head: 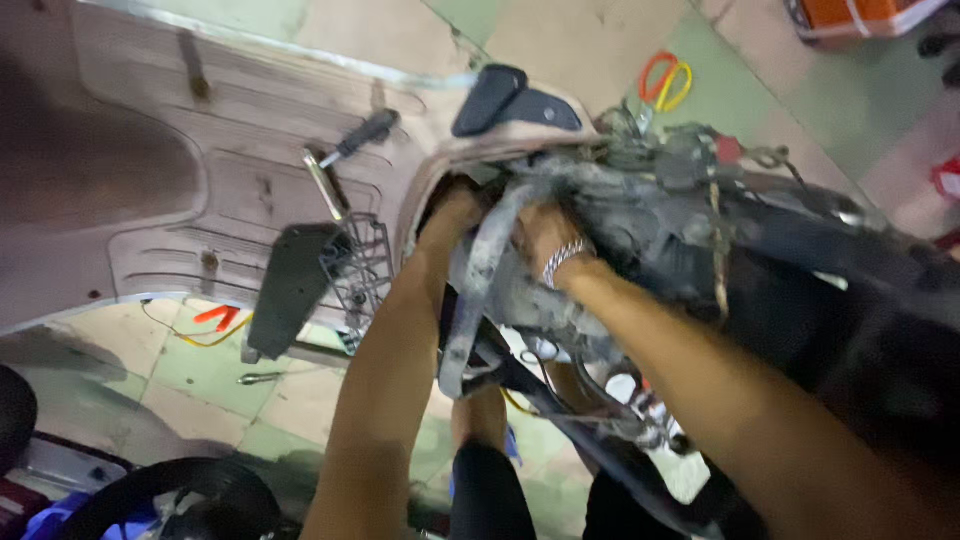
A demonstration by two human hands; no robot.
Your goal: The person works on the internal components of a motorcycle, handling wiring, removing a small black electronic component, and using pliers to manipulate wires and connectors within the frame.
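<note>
Left hand (pixel 455 215) pushed into gap betw. pinkish scooter body panel (pixel 200 170) and dusty engine area; fingers hidden inside, so grip state cannot be told. Right hand (pixel 540 235) pressed onto grimy grey frame/engine assy (pixel 640 210), fingers curled over a part there; whether clamped shut on it not clear. Silver bracelet (pixel 562 260) on right wrist. Grey dirty strap or hose (pixel 478 290) hanging down betw. both forearms, just beside left hand. Black seat-latch piece (pixel 510 100) above hands, at panel edge. Screwdriver w/ black handle (pixel 350 145) lying on panel, left of hands. Black footrest w/ wire rack (pixel 320 270) below it. Scissors w/ orange and yellow handles (pixel 665 82) on tiled floor (pixel 200 370), well apart, upper right. Red-handled tool (pixel 215 318) on floor, lower left.
</note>
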